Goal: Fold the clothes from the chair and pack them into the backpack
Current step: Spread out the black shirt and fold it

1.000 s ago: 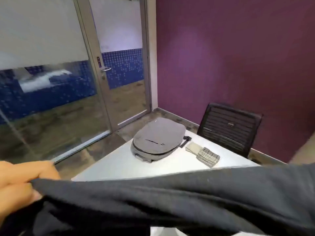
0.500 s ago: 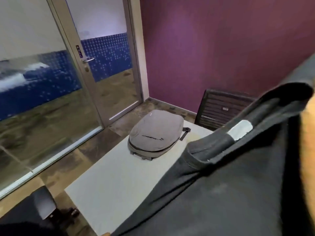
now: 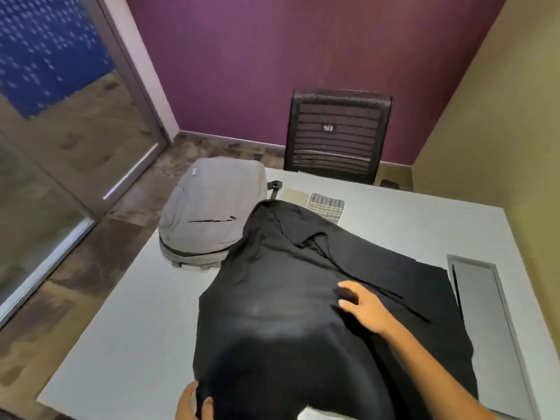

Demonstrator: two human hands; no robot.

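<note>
Black garment (image 3: 303,298) spread over the grey table (image 3: 121,328), its far edge overlapping the grey backpack (image 3: 209,210), which lies flat beyond the left hand. Right hand (image 3: 363,307) rests palm-down on the cloth, fingers extended and slightly spread. Left hand (image 3: 191,403) pinches the garment's near-left edge, thumb over the fabric. Beyond the right hand: a small striped folded cloth (image 3: 327,206) beside a beige folded piece (image 3: 292,195), then a black mesh chair (image 3: 336,137)
</note>
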